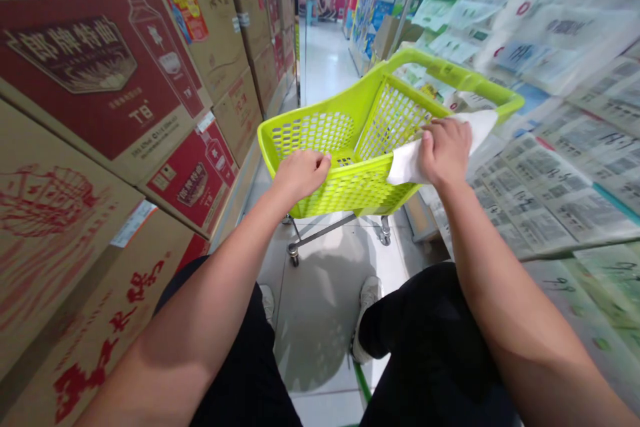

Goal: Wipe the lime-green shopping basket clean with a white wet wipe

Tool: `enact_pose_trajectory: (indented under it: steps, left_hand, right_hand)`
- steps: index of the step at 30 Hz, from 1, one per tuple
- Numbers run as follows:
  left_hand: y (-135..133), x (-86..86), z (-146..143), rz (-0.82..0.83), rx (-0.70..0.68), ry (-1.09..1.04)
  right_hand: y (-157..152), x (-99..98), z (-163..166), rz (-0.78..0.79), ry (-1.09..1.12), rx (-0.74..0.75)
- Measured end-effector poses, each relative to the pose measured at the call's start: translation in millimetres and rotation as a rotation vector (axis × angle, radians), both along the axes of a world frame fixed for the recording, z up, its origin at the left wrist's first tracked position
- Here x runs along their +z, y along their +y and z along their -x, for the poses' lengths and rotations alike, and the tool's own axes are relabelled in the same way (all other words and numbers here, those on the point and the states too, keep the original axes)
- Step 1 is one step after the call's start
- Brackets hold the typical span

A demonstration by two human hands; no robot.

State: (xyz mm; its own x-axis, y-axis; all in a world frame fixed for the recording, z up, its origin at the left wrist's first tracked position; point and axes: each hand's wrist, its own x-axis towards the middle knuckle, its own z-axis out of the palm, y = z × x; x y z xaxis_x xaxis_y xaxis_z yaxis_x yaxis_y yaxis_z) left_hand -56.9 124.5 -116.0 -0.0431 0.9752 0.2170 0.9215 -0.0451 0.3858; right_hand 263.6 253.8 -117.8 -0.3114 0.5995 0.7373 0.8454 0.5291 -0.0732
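A lime-green plastic shopping cart (350,190) stands crosswise in front of my legs, its basket walls pierced with holes. My left hand (304,172) is closed over the near top rim, toward the cart's left end. Farther right, my right hand (447,147) presses a white cloth (406,163) against the same rim, with fingers curled over it. The cloth drapes down the outside of the basket and spreads right toward the handle (453,70). Whether it is fabric or thick paper I cannot tell. The undersides of both hands are hidden.
Stacked cardboard cartons (165,93) wall the left side. On the right, shelves hold packaged goods (540,180), blurred by motion. The cart's wheels (294,253) rest on the tiled floor (315,320) near my shoes (369,293). A green bar (363,381) lies low between my legs.
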Motion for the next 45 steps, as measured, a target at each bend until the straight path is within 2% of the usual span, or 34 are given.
enact_pose_trajectory:
  steps: [3,5,8,10,13,15,17,19,21,24,25,27,31,33,37,41,45]
  left_hand:
    - [-1.6,0.6,-8.6,-0.01,0.035,0.011]
    - [-1.1,0.3,-15.8,-0.035,0.102,0.005]
    - [2.0,-0.9,-25.1,-0.047,0.189,-0.033]
    - [4.0,-1.2,-28.4,-0.044,0.186,-0.058]
    - [4.1,0.3,-23.4,-0.049,0.101,-0.105]
    - [2.4,2.0,-10.0,-0.117,0.008,-0.15]
    - [1.5,2.1,10.8,-0.256,-0.038,-0.199]
    - [4.1,-2.1,34.6,-0.388,0.052,-0.249]
    - [11.8,-12.1,54.5,-0.433,0.238,-0.311]
    - [29.7,-33.8,65.6,-0.265,0.406,-0.455]
    - [35.4,-40.7,63.9,-0.193,0.43,-0.54]
    - [43.9,-50.8,55.6,-0.152,0.466,-0.656]
    - [47.0,-55.8,37.6,-0.159,0.454,-0.706]
    - [46.1,-53.4,33.8,-0.115,0.427,-0.695]
    - [48.1,-46.5,34.2,-0.005,0.377,-0.646]
    - [50.7,-42.3,37.2,0.043,0.345,-0.616]
    - [49.0,-41.7,36.2,0.042,0.299,-0.617]
  right_hand:
    - [3.3,0.7,-4.1,-0.02,0.011,-0.065]
    - [-13.5,-6.0,18.0,0.033,-0.05,0.011]
    - [-53.2,-20.4,68.1,0.107,-0.161,0.211]
    - [-77.0,-27.9,98.1,0.145,-0.205,0.318]
    - [-93.7,-30.5,120.0,0.149,-0.237,0.355]
    - [-90.4,-26.4,116.5,0.159,-0.275,0.337]
    - [-78.8,-20.4,102.4,0.169,-0.294,0.303]
    - [-63.9,-16.0,84.7,0.155,-0.265,0.241]
    - [-51.4,-15.3,71.6,0.134,-0.219,0.178]
    - [-49.8,-20.7,74.1,0.115,-0.162,0.124]
    - [-55.4,-23.5,81.7,0.115,-0.159,0.135]
    - [-74.9,-29.5,104.6,0.13,-0.18,0.202]
    - [-121.2,-37.7,154.9,0.181,-0.323,0.398]
    - [-132.7,-37.2,167.1,0.194,-0.379,0.379]
    - [-124.3,-27.2,157.0,0.206,-0.499,0.354]
    - [-103.2,-16.3,130.6,0.234,-0.539,0.464]
    - [-91.6,-10.7,114.2,0.304,-0.462,0.579]
